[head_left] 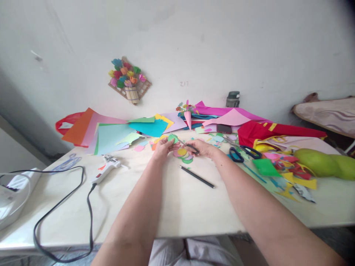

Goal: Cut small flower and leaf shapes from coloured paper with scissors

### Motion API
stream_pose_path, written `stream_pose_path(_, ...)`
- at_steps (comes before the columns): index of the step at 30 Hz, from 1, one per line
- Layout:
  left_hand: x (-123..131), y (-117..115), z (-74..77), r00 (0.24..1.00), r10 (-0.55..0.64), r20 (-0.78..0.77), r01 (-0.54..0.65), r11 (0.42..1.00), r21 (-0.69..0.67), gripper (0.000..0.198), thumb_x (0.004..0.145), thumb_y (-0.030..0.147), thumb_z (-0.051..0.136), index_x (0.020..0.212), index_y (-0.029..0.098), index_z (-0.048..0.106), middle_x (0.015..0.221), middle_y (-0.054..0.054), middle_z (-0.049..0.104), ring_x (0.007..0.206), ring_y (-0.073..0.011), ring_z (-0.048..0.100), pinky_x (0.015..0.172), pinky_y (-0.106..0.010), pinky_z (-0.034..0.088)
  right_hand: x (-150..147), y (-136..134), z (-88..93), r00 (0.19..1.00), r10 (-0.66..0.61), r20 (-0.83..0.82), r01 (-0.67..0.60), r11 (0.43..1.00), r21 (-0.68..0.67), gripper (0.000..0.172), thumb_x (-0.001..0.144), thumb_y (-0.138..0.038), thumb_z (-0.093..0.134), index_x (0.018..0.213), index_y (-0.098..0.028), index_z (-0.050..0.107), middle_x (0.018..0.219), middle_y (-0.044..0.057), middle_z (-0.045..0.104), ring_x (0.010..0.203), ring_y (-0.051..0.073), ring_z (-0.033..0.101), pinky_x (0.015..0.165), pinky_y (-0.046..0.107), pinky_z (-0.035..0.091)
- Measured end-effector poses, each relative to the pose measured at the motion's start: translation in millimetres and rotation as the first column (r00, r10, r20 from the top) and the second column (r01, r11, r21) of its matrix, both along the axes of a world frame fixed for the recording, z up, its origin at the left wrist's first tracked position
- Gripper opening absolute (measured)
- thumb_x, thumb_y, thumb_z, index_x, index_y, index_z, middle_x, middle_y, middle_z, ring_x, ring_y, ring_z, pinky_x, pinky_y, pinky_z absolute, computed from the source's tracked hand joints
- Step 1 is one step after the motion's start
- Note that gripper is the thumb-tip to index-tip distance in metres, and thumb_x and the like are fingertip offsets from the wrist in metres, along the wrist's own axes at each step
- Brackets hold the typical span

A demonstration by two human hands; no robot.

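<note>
Pinched in the fingers of my left hand (164,147) is a small piece of green paper (173,138). My right hand (202,147) grips a pair of scissors (193,148) by dark handles, the blades pointing left at the green paper. Whether the blades touch the paper is too small to tell. Just below both hands lies a small pile of round paper cutouts (183,153) in yellow, pink and green. Nearer to me, a black pencil (196,177) rests slantwise on the table.
A white glue gun (107,171) with a looping black cable lies left, near a power strip (20,190). Coloured paper sheets (113,136) line the back. Blue-handled scissors (236,154), paper scraps (266,168) and a green bulging object (318,161) lie right. A dark bottle (233,99) stands behind.
</note>
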State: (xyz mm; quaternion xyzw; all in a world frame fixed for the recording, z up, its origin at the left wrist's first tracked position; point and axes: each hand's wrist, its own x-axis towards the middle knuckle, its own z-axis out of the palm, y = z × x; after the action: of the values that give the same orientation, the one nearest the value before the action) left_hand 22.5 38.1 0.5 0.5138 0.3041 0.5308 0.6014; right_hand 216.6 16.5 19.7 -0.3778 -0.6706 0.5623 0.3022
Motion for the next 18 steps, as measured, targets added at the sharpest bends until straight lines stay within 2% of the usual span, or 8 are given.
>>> stream_pose_path(6, 0.4, -2.0, 1.5, 1.0, -0.004, 0.016, 0.004, 1.0, -0.011, 0.029, 0.064, 0.03, 0.077, 0.078, 0.012, 0.058, 0.074, -0.008, 0.071, 0.068, -0.0183, 0.07, 0.065, -0.027, 0.055, -2.6, -2.4, 3.5, 1.0, -0.001, -0.031, 0.0, 1.0, -0.014, 0.007, 0.073, -0.02, 0.052, 0.068, -0.015, 0.055, 0.046, -0.005, 0.044, 0.04, 0.007, 0.035, 0.041, 0.021, 0.03)
stream_pose_path(11, 0.2, -2.2, 1.7, 0.999, -0.016, 0.032, 0.017, 1.0, -0.012, 0.028, 0.064, 0.029, 0.077, 0.077, 0.012, 0.058, 0.074, -0.008, 0.071, 0.067, -0.0186, 0.07, 0.065, -0.027, 0.056, -4.3, -4.5, 6.6, 0.999, -0.003, -0.046, 0.002, 1.0, -0.014, 0.003, 0.071, -0.015, 0.053, 0.069, -0.015, 0.056, 0.046, -0.006, 0.041, 0.04, 0.007, 0.033, 0.04, 0.02, 0.027)
stream_pose_path(18, -0.1, -1.9, 1.2, 0.999, -0.017, 0.029, 0.017, 1.0, -0.015, 0.029, 0.064, 0.029, 0.077, 0.076, 0.012, 0.057, 0.073, -0.008, 0.071, 0.067, -0.0191, 0.07, 0.065, -0.027, 0.056, -4.7, -5.7, 7.3, 0.999, -0.022, -0.043, 0.021, 0.999, -0.031, 0.005, 0.072, -0.013, 0.051, 0.07, -0.014, 0.057, 0.045, -0.005, 0.044, 0.04, 0.008, 0.035, 0.04, 0.02, 0.028)
